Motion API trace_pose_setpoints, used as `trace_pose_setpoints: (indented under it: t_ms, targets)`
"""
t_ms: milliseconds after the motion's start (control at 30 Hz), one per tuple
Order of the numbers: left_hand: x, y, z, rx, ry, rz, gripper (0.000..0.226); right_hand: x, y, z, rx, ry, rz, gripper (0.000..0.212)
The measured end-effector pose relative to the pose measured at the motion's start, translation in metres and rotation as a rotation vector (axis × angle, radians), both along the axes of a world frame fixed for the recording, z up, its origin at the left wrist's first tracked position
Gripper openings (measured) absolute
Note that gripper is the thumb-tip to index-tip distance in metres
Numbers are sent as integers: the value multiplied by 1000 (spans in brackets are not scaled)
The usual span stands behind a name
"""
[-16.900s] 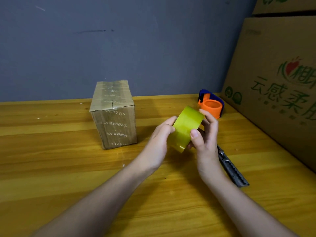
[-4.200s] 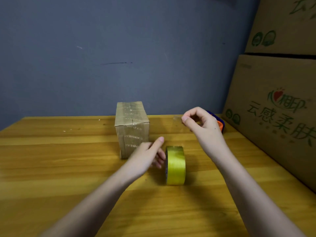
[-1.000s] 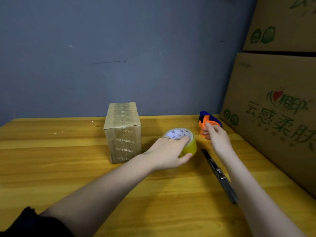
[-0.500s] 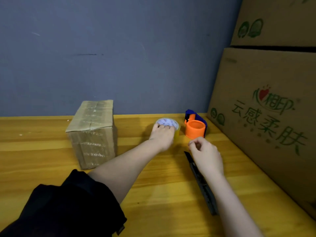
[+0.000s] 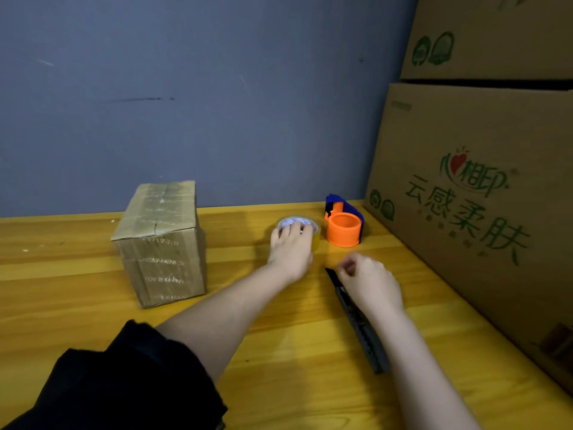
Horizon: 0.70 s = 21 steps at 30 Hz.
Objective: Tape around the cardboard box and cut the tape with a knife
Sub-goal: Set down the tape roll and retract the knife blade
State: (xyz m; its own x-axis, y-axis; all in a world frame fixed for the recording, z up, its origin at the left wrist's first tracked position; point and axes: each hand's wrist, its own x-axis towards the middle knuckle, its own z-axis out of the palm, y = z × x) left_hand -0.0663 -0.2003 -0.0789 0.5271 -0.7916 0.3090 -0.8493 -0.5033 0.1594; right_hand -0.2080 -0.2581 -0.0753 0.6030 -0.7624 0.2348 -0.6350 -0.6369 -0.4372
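The yellow wooden table [image 5: 93, 330] has a smooth, lightly glossy varnished finish with visible grain lines. The small brown cardboard box [image 5: 161, 240] is matt paperboard overlaid with shiny clear tape strips. The yellow roll of tape [image 5: 314, 235] looks glossy plastic film. The orange and blue dispenser [image 5: 343, 226] is smooth moulded plastic. The black utility knife [image 5: 361, 330] has a matt, ribbed body. The 2 large stacked cartons [image 5: 483, 193] are matt printed cardboard.

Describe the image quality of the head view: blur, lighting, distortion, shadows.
Head view: dim, even light; soft shadows on the table beside the small cardboard box. Left hand on the tape roll and right hand are slightly motion-blurred. Wide-angle bending tilts the large cartons at right. Box print is too soft to read.
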Motion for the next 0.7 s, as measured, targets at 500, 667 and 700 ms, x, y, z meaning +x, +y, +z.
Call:
trace_pose_setpoints:
  t_ms: [500,667,700]
  targets:
    - [-65,85,-1,-250,516,-160,34,-17,32,12,86,377,-114,47]
    - [-68,99,-4,-307,869,-136,41,-12,36,18,310,160,24,23]
    - [-69,103,-3,-299,949,-139,43,-9,39,20,365,66,77,19]
